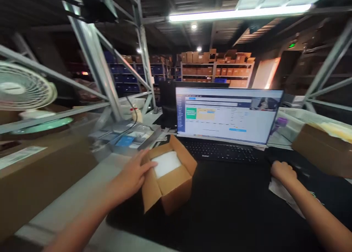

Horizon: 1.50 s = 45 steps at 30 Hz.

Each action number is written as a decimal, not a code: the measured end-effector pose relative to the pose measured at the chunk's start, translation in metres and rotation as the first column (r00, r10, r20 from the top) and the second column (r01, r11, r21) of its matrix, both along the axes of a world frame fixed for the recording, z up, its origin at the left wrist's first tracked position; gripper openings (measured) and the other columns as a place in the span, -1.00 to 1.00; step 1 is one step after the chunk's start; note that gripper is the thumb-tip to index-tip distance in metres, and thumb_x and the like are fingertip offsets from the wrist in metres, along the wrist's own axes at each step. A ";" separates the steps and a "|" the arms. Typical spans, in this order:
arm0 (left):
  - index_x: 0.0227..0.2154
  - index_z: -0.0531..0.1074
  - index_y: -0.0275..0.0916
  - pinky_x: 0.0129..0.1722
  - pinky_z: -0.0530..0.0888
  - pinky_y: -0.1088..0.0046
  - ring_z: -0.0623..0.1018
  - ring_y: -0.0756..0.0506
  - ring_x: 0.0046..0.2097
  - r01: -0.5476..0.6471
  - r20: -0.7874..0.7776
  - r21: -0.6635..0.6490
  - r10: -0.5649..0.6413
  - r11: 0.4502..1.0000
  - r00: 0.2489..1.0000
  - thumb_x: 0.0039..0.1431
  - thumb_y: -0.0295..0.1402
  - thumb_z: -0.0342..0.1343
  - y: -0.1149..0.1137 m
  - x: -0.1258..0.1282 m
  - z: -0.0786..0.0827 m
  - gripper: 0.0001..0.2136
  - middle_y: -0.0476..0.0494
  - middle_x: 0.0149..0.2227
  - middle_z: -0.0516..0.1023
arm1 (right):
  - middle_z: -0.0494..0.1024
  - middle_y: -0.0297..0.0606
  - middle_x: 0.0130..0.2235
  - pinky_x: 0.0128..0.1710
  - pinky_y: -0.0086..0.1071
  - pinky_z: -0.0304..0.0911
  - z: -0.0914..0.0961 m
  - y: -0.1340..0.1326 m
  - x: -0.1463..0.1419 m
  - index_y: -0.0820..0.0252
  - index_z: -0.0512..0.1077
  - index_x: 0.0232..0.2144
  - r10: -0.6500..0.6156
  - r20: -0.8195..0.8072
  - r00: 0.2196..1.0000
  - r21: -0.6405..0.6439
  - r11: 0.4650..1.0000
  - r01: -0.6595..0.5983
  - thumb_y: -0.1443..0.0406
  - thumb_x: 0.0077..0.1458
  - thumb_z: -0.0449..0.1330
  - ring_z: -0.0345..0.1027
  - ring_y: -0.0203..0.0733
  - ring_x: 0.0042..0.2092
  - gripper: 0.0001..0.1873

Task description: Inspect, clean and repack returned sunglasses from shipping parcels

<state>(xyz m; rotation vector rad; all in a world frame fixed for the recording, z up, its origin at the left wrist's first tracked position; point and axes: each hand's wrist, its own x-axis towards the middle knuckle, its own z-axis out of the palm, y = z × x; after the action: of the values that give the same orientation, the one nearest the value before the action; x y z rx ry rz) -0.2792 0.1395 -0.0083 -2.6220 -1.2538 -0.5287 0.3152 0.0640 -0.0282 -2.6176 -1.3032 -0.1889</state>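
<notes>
A small open cardboard box (176, 182) sits on the black mat (233, 204) in front of me, with something white (165, 163) inside it. My left hand (134, 175) rests on the box's left flap, its fingers curled over the edge. My right hand (283, 171) is a closed fist to the right of the keyboard (220, 151), resting on a white paper (283, 193); what it holds, if anything, is hidden.
A lit monitor (228, 114) stands behind the keyboard. A white fan (22, 85) and metal shelf frame (93, 58) are at the left, with a large cardboard box (41, 171) below. Another cardboard box (321, 149) lies at the right. Shelves of boxes (217, 70) fill the background.
</notes>
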 end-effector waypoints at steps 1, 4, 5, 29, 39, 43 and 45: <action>0.20 0.42 -0.01 0.36 0.15 -0.07 0.05 -0.37 0.44 -0.081 -0.043 -0.050 0.079 0.995 0.996 0.10 -0.59 -0.02 -0.005 0.004 0.007 -0.40 -0.19 0.46 -0.04 | 0.55 0.45 -0.20 -0.18 0.12 0.32 0.005 0.007 -0.015 0.53 0.57 -0.30 0.030 0.044 0.999 -0.008 1.000 -0.029 0.41 0.11 0.11 0.47 0.50 -0.08 -0.73; 0.29 0.30 0.07 0.37 0.11 -0.08 0.02 -0.38 0.44 -0.238 -0.189 -0.206 0.200 0.949 0.961 0.09 -0.55 0.03 -0.017 0.015 0.033 -0.32 -0.19 0.46 -0.05 | 0.55 0.24 -0.02 0.00 0.13 0.29 0.030 0.012 -0.082 0.37 0.54 -0.04 0.262 0.147 0.954 0.025 0.963 -0.269 0.32 0.26 0.08 0.43 0.35 0.06 -0.66; 0.30 0.28 0.08 0.37 0.08 -0.08 0.01 -0.39 0.45 -0.261 -0.221 -0.222 0.212 0.940 0.952 0.08 -0.53 0.05 -0.019 0.017 0.042 -0.31 -0.17 0.47 -0.07 | 0.55 0.08 0.04 0.03 0.02 0.31 0.040 0.007 -0.111 0.24 0.48 0.07 0.380 0.172 0.909 0.062 0.916 -0.395 0.26 0.32 0.04 0.44 0.20 0.06 -0.62; 0.41 0.02 -0.08 0.31 0.22 0.14 0.24 -0.34 0.36 0.199 0.272 -0.605 -0.035 0.771 0.962 0.22 -0.01 0.07 0.040 -0.010 0.032 -0.26 -0.19 0.41 0.13 | 0.52 -0.42 -0.51 0.39 0.12 -0.11 0.064 0.005 -0.273 0.10 0.64 -0.39 0.935 -0.259 0.242 0.234 0.304 -0.924 0.16 0.17 0.29 0.48 -0.23 -0.38 -0.81; 0.45 -0.27 -0.07 0.00 0.40 0.28 0.54 -0.37 0.06 -0.060 0.075 -0.481 0.110 0.874 0.991 0.08 0.05 0.18 0.046 -0.003 0.019 0.01 -0.29 0.26 0.39 | -0.27 0.20 0.44 0.43 0.02 -0.25 0.041 0.000 -0.279 0.49 -0.21 0.43 0.856 -0.264 0.446 -0.106 0.433 -0.895 -0.22 -0.11 0.38 -0.38 0.20 0.47 0.41; 0.44 -0.19 -0.26 0.00 0.41 0.27 0.52 -0.40 0.08 -0.005 0.179 -0.562 0.128 0.827 0.975 -0.16 -0.01 0.32 0.060 -0.003 0.021 0.17 -0.41 0.27 0.36 | -0.09 0.25 0.42 0.36 0.09 0.00 0.033 0.007 -0.279 0.32 0.09 0.40 0.883 -0.216 0.417 -0.028 0.421 -0.906 -0.19 -0.28 0.48 -0.15 0.31 0.43 0.35; 0.41 -0.08 -0.30 0.04 0.41 0.29 0.50 -0.38 0.11 0.019 0.206 -0.560 0.117 0.828 0.971 -0.22 -0.04 0.34 0.066 -0.003 0.020 0.14 -0.37 0.24 0.40 | 0.03 0.29 0.38 0.29 0.15 0.13 0.020 0.012 -0.279 0.27 0.27 0.32 0.900 -0.161 0.404 0.066 0.418 -0.906 -0.22 -0.37 0.50 0.04 0.39 0.36 0.29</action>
<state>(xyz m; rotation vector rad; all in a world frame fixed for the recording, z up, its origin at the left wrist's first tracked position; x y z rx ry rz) -0.2827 0.2056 0.0117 -3.0503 -1.7804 -0.5357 0.0357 0.0761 -0.0085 -1.4765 -2.4213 0.2485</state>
